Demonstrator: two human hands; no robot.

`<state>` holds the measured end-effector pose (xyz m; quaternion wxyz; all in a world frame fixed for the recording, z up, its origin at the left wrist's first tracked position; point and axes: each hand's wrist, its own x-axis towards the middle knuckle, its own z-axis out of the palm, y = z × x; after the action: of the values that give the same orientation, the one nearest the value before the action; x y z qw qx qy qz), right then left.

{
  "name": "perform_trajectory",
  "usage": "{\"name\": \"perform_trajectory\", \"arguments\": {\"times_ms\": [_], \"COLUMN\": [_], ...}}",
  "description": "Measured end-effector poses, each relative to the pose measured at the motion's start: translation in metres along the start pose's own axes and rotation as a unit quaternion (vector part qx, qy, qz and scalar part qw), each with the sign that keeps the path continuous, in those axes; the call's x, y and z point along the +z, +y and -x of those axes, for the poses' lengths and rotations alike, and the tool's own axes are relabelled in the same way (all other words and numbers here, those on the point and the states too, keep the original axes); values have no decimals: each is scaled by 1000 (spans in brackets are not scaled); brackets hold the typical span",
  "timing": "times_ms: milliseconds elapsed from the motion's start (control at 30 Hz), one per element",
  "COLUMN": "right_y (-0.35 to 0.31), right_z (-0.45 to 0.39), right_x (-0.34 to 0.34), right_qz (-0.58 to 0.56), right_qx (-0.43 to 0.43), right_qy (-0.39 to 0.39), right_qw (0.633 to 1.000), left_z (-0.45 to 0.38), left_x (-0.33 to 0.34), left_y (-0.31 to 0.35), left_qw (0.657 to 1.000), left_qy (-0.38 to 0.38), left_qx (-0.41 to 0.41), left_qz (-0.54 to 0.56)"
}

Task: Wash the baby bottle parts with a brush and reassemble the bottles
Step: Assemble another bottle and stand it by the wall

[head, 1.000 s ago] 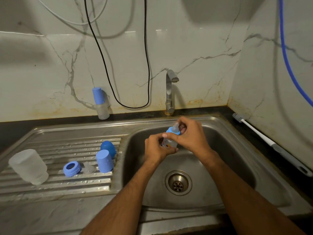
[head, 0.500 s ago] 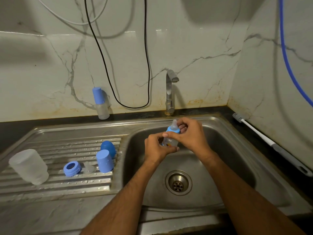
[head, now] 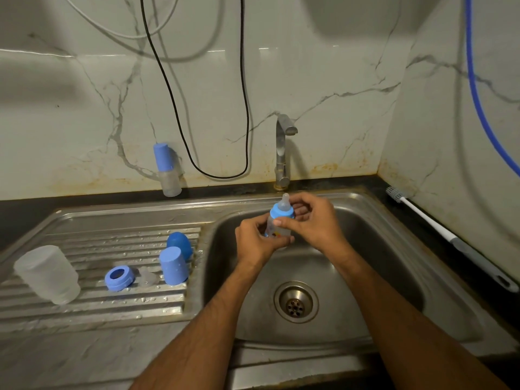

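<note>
Over the steel sink basin I hold a small clear baby bottle upright. My left hand grips its body from the left. My right hand is curled round its blue collar ring, from which a clear teat sticks up. On the draining board lie a blue ring, a clear teat, a blue cap, a blue rounded cap and an upturned clear bottle. A bottle brush lies on the counter at the right.
A capped small bottle stands against the marble wall at the back left. The tap rises behind the basin, with no water seen running. The drain sits mid-basin. A black cable and a blue hose hang down the walls.
My right hand has shifted on the blue ring, so more of the teat and ring shows. The bottle stays in the same place over the basin.
</note>
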<state>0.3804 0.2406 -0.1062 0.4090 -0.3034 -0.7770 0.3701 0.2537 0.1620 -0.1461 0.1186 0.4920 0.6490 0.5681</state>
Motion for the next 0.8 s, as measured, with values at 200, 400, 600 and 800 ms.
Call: {"name": "perform_trajectory", "arguments": {"times_ms": [200,400,600,800], "right_y": [-1,-2,-1,1], "right_z": [-3,-4,-3,-6], "right_x": [-3,-4,1,-5], "right_qz": [16,-24,27,-38], "right_qx": [15,3,-9,0], "right_qy": [15,-30,10,-16], "right_qw": [1000,999,1000,999], "left_z": [-1,-2,-2,-2], "left_x": [1,1,0,1], "left_y": [1,-3,-4,-3], "left_qw": [1000,1000,1000,1000], "left_qy": [-10,-13,-9,-11], "left_qx": [-8,-11,-5,-16], "left_qz": [7,10,13,12]}}
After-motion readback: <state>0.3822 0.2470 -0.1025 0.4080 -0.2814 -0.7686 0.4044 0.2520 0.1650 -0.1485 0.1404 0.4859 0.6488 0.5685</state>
